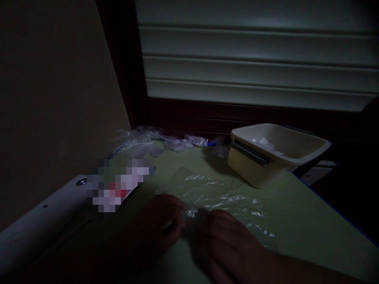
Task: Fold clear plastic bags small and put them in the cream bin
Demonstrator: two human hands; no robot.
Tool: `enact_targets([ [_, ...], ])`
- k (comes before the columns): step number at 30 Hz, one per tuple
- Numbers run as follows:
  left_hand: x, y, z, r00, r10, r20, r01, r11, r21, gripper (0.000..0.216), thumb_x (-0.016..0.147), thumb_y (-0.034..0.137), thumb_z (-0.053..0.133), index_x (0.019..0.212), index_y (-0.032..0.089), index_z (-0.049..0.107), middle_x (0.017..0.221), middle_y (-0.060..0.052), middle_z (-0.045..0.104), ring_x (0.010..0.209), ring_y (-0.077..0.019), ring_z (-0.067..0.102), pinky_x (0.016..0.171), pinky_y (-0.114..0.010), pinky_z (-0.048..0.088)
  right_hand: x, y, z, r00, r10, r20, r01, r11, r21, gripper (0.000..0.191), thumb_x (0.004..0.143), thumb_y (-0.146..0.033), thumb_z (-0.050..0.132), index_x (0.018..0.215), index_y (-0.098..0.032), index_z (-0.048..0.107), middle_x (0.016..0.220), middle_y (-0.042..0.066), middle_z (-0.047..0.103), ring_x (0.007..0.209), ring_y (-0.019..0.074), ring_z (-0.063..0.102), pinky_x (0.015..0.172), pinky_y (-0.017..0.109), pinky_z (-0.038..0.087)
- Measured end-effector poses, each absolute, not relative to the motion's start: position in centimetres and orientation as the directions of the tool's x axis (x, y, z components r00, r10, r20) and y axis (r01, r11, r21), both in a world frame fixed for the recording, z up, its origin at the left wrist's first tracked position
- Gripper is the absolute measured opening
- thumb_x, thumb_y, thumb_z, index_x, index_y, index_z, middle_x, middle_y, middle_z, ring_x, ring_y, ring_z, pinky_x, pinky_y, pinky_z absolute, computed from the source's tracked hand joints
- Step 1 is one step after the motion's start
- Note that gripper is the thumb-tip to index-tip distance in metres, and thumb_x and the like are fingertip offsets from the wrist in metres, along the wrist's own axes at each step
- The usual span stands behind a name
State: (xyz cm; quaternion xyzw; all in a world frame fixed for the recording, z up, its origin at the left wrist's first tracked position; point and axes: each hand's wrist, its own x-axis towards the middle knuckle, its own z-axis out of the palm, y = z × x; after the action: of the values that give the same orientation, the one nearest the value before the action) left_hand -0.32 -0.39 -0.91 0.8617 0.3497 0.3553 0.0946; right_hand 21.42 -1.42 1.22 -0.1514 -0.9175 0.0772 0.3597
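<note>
Clear, shiny plastic lies flat on the green table, in from the right edge, with both hands at its near side. I watch from far away, and it is dark. The left hand has its thumb and first finger bent close to the plastic, but I cannot tell if they pinch it. The right hand has its fingers curled side by side; I cannot tell if they hold any of it.

I think the thin plastic could rip if both hands pull hard, or slip because it looks slick. The cream bin is by the right edge, near the far end, and a bump might knock it off. Some pale, crumpled stuff is inside; I cannot tell what. Crumpled bags lie along the far edge, and I cannot tell if they hold anything.
</note>
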Motion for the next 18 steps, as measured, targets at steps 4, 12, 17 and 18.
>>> enact_targets([
  [4,-0.34,-0.39,-1.03,0.514,0.667,0.539,0.549,-0.739,0.391,0.015,0.084,0.007,0.047,0.083,0.021,0.048,0.102,-0.003,0.061,0.094,-0.0187,0.058,0.081,-0.033,0.048,21.06,-1.30,1.13,-0.754,0.395,0.524,0.270,0.915,-0.301,0.022,0.088,-0.007,0.041,0.092,-0.012,0.063,0.081,0.010,0.067,0.079,0.0195,0.060,0.077,0.034,0.049],
  [12,-0.25,-0.49,-0.86,0.505,0.669,0.546,0.604,-0.725,0.330,0.014,0.086,0.008,0.044,0.086,0.022,0.046,0.107,-0.004,0.060,0.098,-0.0194,0.058,0.083,-0.033,0.049,21.06,-1.46,1.30,-0.800,0.420,0.429,0.329,0.904,-0.272,0.022,0.087,-0.008,0.044,0.094,-0.011,0.064,0.084,0.011,0.066,0.077,0.0203,0.057,0.073,0.033,0.049],
  [17,-0.44,-0.34,-0.67,0.530,0.657,0.537,0.644,-0.723,0.250,0.017,0.089,0.008,0.042,0.097,0.020,0.051,0.116,-0.007,0.058,0.106,-0.0207,0.056,0.088,-0.035,0.050,20.99,-1.48,1.08,-0.816,0.396,0.421,0.328,0.917,-0.228,0.025,0.090,-0.010,0.041,0.094,-0.011,0.065,0.082,0.011,0.066,0.076,0.0205,0.057,0.071,0.033,0.051],
  [18,-0.47,-0.29,-0.66,0.533,0.654,0.536,0.650,-0.722,0.235,0.018,0.091,0.007,0.040,0.097,0.020,0.051,0.118,-0.007,0.057,0.106,-0.0205,0.056,0.088,-0.035,0.049,20.99,-1.50,1.08,-0.816,0.393,0.424,0.323,0.918,-0.231,0.026,0.090,-0.010,0.040,0.094,-0.011,0.065,0.082,0.011,0.066,0.076,0.0206,0.057,0.071,0.034,0.051],
])
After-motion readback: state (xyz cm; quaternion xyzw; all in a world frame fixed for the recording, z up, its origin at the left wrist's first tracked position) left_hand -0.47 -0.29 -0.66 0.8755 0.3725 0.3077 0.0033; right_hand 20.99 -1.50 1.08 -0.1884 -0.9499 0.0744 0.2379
